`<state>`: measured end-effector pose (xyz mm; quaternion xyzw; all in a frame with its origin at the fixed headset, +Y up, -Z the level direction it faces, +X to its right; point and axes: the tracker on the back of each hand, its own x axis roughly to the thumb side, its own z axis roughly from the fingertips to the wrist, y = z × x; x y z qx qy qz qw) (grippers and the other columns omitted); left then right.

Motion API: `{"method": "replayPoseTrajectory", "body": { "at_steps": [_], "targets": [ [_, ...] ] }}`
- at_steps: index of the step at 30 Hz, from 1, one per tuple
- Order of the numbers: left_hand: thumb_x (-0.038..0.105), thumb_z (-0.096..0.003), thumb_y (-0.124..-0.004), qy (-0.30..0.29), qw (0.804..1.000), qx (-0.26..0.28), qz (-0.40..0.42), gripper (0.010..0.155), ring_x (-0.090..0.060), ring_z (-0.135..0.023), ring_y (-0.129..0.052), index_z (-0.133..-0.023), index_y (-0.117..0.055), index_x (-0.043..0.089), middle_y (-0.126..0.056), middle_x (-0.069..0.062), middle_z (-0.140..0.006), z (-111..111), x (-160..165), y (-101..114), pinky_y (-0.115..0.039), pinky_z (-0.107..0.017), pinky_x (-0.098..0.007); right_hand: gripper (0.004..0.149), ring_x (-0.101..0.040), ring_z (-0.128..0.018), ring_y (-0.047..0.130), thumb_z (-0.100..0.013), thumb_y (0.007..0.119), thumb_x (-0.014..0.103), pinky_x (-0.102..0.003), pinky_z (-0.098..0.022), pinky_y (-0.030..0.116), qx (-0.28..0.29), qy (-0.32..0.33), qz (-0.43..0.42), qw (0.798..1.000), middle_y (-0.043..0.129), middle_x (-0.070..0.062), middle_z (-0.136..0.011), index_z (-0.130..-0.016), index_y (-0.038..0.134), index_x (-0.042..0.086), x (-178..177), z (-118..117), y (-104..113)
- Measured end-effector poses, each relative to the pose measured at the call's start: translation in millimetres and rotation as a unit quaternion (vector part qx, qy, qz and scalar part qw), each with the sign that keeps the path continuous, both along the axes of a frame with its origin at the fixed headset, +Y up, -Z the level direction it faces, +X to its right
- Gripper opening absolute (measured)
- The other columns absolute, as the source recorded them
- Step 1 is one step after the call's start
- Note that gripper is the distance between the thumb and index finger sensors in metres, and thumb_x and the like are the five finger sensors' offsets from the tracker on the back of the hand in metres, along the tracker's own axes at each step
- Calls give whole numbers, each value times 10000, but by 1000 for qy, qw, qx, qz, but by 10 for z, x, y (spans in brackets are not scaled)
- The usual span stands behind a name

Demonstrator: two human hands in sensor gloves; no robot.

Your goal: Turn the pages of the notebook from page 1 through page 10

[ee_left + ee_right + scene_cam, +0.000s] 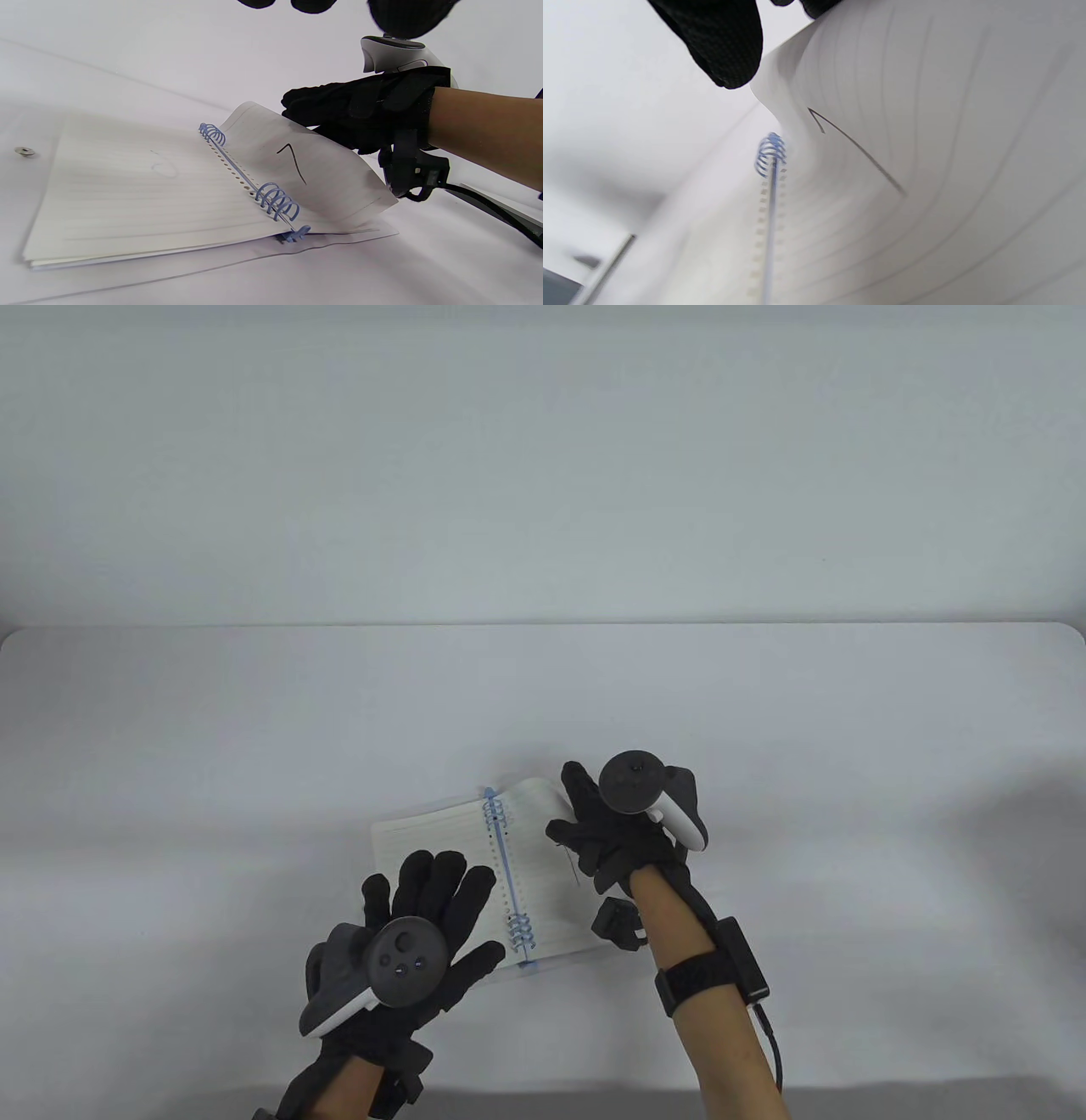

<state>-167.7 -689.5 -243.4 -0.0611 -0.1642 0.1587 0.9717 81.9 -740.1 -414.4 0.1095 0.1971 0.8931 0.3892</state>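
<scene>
A spiral notebook (428,836) with blue rings (507,869) lies open near the table's front middle. My left hand (424,916) is spread flat over the near part of the left page; its fingertips (407,17) show at the top of the left wrist view, and I cannot tell whether they touch the paper. My right hand (598,831) pinches the outer edge of the right-hand page (305,169), marked "7", and holds it lifted and curled above the stack. That page (925,169) fills the right wrist view below a gloved fingertip (721,42).
The notebook's clear plastic cover (360,235) lies flat under the lifted page. A small metal disc (24,151) sits in the table left of the notebook. A cable (774,1044) runs from my right wrist strap. The table's far edge (543,626) meets a white wall.
</scene>
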Motion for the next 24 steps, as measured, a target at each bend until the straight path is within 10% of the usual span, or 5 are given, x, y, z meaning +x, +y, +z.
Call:
{"method": "replayPoseTrajectory", "body": {
  "at_steps": [9, 19, 24],
  "targets": [
    [660, -589, -528, 1, 1000, 5, 1, 774, -347, -1221, -97, -1233, -190, 396, -160, -11, -1325, 7, -2, 3, -35, -801, -601, 984, -489, -886, 711, -572, 800, 376, -574, -557, 724, -63, -82, -170, 980, 122, -374, -1050, -1039, 40, -39, 293, 118, -3],
    [660, -588, -528, 6, 1000, 5, 1, 773, -343, -1222, -98, -1231, -190, 398, -161, -6, -1325, 12, -10, 6, -35, -801, -600, 597, -371, -733, 905, -574, 808, 358, -526, -484, 768, -73, -32, 92, 993, 829, -173, -954, -1047, 652, 28, 333, 146, 60],
    [660, -588, -529, 6, 1000, 5, 4, 775, -346, -1222, -96, -1233, -190, 395, -163, -9, -1325, 9, -14, 8, -33, -801, -600, 475, -328, -640, 951, -576, 810, 295, -530, -507, 744, -83, -7, 64, 995, 921, -128, -837, -977, 755, 47, 313, 141, 126]
  ]
}}
